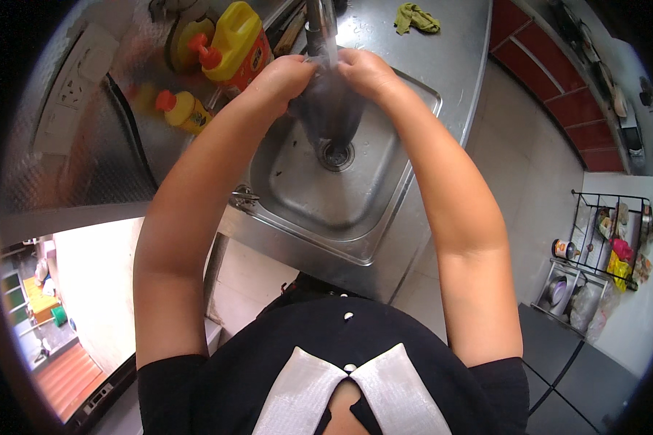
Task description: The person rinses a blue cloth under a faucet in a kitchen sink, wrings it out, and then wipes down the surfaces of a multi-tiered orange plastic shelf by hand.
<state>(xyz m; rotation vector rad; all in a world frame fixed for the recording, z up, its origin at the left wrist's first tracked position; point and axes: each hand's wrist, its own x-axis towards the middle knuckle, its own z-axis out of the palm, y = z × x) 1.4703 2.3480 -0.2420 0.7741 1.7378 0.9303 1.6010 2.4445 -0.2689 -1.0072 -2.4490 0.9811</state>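
A dark, see-through bag (331,110), thin like plastic, hangs down into the steel sink (319,196) under the faucet (319,18). My left hand (289,75) pinches its upper left edge, and my right hand (368,72) pinches the upper right edge, so both are closed. Water seems to run from the spout between my hands into the bag's mouth. The bag's lower end reaches the round drain (336,155). What is inside the bag, if anything, I cannot make out.
Left of the sink stand a yellow jug (237,43) with a red pump and a small yellow bottle (184,110). A green cloth (416,19) lies on the steel counter (453,51) at the far right. A wire rack (608,232) stands to the right.
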